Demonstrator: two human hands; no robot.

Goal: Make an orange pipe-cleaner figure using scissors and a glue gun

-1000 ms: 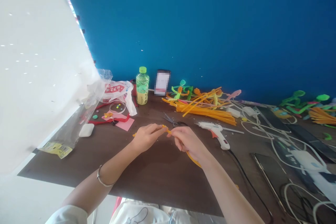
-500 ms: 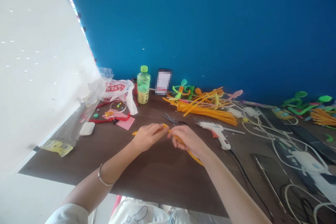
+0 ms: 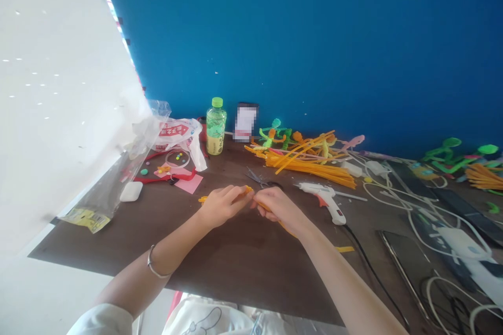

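My left hand [image 3: 222, 205] is closed on an orange pipe cleaner piece [image 3: 249, 189], whose fuzzy tip shows above the fingertips; more orange shows at the hand's left side. Touching those fingertips, my right hand [image 3: 275, 208] pinches an orange strand [image 3: 288, 229] that runs back under the palm and wrist. An orange end [image 3: 345, 249] pokes out to the right of the right forearm. Just behind the hands lie grey scissors [image 3: 261, 180], partly hidden by the right hand.
A white glue gun [image 3: 325, 199] with a black cord lies to the right, beside a phone [image 3: 412, 267] and cables. Orange pipe cleaners [image 3: 310, 166] are heaped behind. A green-capped bottle [image 3: 216, 128], pink paper [image 3: 188, 183], and a white case [image 3: 131, 191] stand or lie left.
The orange strand has shifted: less of it shows beneath my right wrist, and an orange end now shows right of the forearm. Both hands remain nearly in place.
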